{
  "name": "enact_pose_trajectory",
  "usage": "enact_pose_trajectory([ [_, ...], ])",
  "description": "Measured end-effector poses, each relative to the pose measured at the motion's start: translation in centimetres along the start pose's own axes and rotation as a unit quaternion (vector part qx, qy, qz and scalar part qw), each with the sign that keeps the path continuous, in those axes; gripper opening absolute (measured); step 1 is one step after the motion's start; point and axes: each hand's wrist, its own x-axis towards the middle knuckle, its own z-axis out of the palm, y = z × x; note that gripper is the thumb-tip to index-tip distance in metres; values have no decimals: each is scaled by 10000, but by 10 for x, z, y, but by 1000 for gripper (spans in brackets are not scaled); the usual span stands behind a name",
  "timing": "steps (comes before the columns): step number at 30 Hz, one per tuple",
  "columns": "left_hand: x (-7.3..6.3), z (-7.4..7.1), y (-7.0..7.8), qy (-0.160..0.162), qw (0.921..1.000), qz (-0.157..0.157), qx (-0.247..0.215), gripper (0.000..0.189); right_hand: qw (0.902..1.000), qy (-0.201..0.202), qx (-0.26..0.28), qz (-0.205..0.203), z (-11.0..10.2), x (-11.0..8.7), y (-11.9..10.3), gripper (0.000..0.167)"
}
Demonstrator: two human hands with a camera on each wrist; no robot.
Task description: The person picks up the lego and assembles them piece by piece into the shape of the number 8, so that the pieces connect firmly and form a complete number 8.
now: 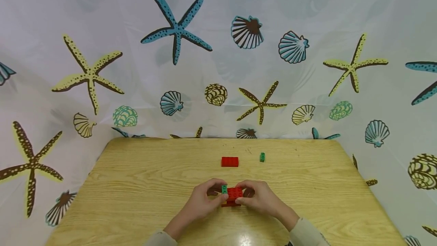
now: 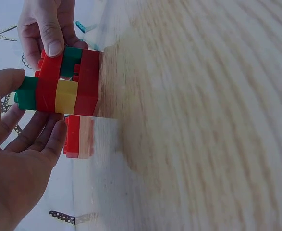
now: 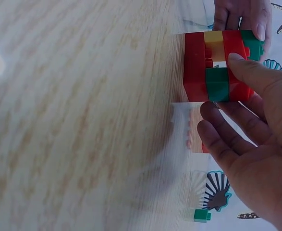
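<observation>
Brick stack [image 2: 66, 96] is stood on counter [image 1: 136, 185], between fingers of both hands. Green top brick [image 1: 224, 189] is pinched by left hand [image 1: 203, 199], red upper brick [image 1: 235, 193] by right hand [image 1: 261, 198]; hands are turned inward.

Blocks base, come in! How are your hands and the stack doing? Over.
Left hand pinching top green block, right hand pinching upper red block. Stack on table. Spare red block, small green block farther back, out of the way.

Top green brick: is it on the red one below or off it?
On: both wrist views show the top green brick meeting the upper red brick with no visible gap. The left hand pinches the green.
</observation>
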Motion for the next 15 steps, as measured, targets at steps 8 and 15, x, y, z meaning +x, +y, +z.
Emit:
enact_pose_trajectory([
  [8, 0, 0, 1, -7, 10000, 95, -16, 37, 10000, -40, -54, -7, 0, -1, -4, 32],
  [15, -1, 0, 2, -80, 10000, 29, -28, 37, 9993, -210, -309, 7, -10, -3, -2, 41],
])
